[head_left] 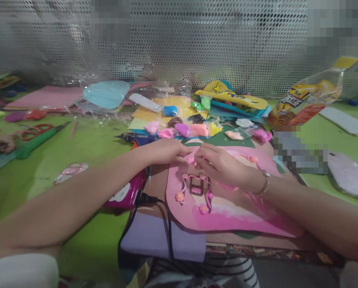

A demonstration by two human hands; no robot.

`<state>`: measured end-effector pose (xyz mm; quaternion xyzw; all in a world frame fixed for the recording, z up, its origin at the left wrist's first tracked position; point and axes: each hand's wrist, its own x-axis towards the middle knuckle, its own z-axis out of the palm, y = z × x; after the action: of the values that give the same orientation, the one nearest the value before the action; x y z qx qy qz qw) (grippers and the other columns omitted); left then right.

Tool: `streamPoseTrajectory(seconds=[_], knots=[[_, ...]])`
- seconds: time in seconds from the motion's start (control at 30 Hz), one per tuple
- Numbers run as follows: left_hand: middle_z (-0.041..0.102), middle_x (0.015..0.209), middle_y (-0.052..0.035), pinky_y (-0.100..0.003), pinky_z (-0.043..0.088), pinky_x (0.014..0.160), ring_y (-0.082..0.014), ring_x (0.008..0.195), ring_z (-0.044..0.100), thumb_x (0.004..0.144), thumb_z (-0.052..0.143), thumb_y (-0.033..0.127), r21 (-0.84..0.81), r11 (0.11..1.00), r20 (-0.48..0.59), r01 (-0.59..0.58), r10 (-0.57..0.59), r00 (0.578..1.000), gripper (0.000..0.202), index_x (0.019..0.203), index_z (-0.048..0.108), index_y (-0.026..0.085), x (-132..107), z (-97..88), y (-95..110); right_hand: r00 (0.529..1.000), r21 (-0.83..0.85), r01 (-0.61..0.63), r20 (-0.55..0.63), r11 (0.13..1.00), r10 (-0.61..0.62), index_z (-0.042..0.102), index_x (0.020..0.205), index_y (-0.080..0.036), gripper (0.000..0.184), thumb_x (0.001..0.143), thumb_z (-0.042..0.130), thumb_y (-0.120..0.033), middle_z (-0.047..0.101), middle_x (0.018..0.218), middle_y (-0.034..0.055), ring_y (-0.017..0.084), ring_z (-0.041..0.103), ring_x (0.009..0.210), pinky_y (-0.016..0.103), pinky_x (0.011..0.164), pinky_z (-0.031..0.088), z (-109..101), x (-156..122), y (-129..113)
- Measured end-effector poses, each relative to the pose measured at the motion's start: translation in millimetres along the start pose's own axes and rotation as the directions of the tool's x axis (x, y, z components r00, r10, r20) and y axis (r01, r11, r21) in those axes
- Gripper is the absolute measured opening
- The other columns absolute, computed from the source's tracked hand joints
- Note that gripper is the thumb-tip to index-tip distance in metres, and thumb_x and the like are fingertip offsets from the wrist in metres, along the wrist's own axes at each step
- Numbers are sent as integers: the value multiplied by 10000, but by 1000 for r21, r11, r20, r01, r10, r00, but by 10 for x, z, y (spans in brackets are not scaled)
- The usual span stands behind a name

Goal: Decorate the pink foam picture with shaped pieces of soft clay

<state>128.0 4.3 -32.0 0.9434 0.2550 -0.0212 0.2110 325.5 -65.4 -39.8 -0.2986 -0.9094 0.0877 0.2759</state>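
Note:
A pink board (179,216) with rounded corners lies in front of me, decorated with wavy clay strands and small clay flowers (203,209). Near its upper left edge my right hand (219,162), a bracelet at the wrist, is closed in a pinch at a small piece of pink clay (191,161). My left hand (169,153) comes in from the left, its thumb and fingers closed about the same piece. The fingers partly hide the clay. Below them is a dark window-like shape (196,186) edged with a pink strand.
Bagged coloured clay (182,129) lies behind the board. A glue gun (137,138) and a magenta case (127,196) with a black cord are left. A co-worker's hand (0,146) is near green scissors (36,140). A bottle (314,96) and phone (348,174) are right.

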Motion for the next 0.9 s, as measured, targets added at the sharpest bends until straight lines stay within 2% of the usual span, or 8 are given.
streamPoseTrajectory(seconds=[0.17,0.27,0.37,0.47,0.53,0.63,0.73,0.9], knots=[[565,693,12,-221,268,552,-109,623,494,872,529,425,41,999,1,13,-13,1000,262,863,613,177,5,3,5,987,-52,160,31,986,-159,524,876,-132,198,948,340,-150,562,860,95,160,544,787,295,685,494,19,-15,-1],[572,704,8,-222,264,548,-110,627,497,880,520,408,46,999,15,14,-15,1000,248,902,615,180,8,5,5,968,-135,246,81,960,-237,531,883,-140,238,962,308,-172,554,821,81,153,550,735,276,605,490,25,-29,3],[569,701,8,-223,260,545,-110,622,493,875,519,421,45,999,12,16,-17,1000,261,883,611,177,10,6,2,962,-172,269,89,948,-257,517,832,-148,264,961,286,-158,530,755,64,149,527,687,272,579,472,20,-35,2],[551,688,15,-224,261,549,-108,618,484,864,529,381,38,999,9,24,-24,1000,219,829,596,175,3,2,8,982,-141,190,10,972,-190,479,784,-160,239,944,303,-137,518,749,60,149,503,694,284,610,466,10,-28,1],[535,668,18,-226,262,551,-106,610,472,856,521,331,33,999,19,33,-33,999,190,773,581,171,-4,-5,17,996,-70,43,-74,997,-48,457,772,-172,214,935,329,-118,512,749,42,134,492,687,270,620,453,1,-19,3],[532,674,16,-227,261,555,-108,612,462,848,502,292,15,999,28,33,-33,999,169,754,575,172,-12,-16,31,979,43,-118,-164,992,124,433,735,-184,221,933,368,-110,503,704,11,118,485,667,249,616,427,-9,-3,5],[522,664,20,-232,253,552,-106,602,452,839,504,274,8,1000,37,30,-30,999,149,752,571,173,-13,-20,25,980,60,-121,-154,991,129,439,735,-183,216,927,382,-104,505,706,9,119,489,674,248,619,422,-9,1,-4],[542,688,17,-240,256,561,-115,616,468,865,496,367,6,1000,39,11,-11,999,216,819,599,183,-8,-11,-14,995,-46,-13,-101,999,8,484,826,-170,167,937,368,-122,527,808,42,130,507,723,267,650,453,-3,-13,-43]])
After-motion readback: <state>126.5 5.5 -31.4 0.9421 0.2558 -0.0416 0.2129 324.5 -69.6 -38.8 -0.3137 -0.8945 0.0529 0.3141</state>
